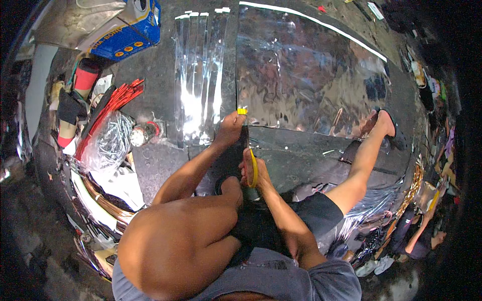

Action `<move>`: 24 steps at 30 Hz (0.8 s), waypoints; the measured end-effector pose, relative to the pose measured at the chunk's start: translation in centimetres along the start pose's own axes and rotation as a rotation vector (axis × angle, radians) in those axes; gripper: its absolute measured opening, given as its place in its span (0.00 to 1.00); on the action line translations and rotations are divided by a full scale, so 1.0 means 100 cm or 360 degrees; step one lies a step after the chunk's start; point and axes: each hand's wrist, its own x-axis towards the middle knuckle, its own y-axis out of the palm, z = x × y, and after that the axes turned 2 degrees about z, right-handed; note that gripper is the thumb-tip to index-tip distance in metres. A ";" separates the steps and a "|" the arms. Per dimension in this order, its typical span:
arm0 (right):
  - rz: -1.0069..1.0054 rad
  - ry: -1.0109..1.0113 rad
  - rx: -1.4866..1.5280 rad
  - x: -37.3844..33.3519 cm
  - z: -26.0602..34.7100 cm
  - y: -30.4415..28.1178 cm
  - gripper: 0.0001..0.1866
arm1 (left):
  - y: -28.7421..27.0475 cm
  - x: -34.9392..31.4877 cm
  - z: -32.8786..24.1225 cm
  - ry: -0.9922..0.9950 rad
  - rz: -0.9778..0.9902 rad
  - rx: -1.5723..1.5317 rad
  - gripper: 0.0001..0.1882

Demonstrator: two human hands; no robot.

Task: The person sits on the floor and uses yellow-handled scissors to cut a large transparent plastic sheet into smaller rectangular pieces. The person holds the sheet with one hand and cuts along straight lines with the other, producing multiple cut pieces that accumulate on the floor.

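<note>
A wide sheet of shiny reflective film [306, 70] with a white band along its far edge lies flat on the floor. At its near left corner my left hand [231, 129] is closed, with a small yellow piece [242, 111] showing at its fingertips; what exactly that piece is I cannot make out. Just nearer to me, my right hand [249, 173] is wrapped round the yellow handle of a pair of scissors [254, 168], whose blades point away toward my left hand. Left of the sheet, several narrow strips of shiny film [193, 75] with white ends lie side by side.
A blue box [133, 37] stands at the far left. Nearer are a bundle of red strips [113, 108], a clear plastic bag [108, 140] and a jar [143, 134]. My bare foot [385, 123] rests by the sheet's right corner. Silvery strands [369, 205] lie at the right; another person's arm [422, 228] shows beyond.
</note>
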 end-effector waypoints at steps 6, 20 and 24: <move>0.0013 -0.0108 -0.0040 -0.002 0.012 0.007 0.30 | 0.000 -0.003 -0.002 -0.0018 -0.0076 -0.0093 0.18; -0.0030 -0.0513 -0.0378 0.018 0.006 0.008 0.39 | -0.009 -0.006 -0.014 -0.0042 -0.0022 -0.0055 0.19; -0.0065 -0.0337 -0.0182 0.034 0.019 0.008 0.35 | -0.011 -0.010 -0.023 -0.0055 0.0017 -0.0064 0.19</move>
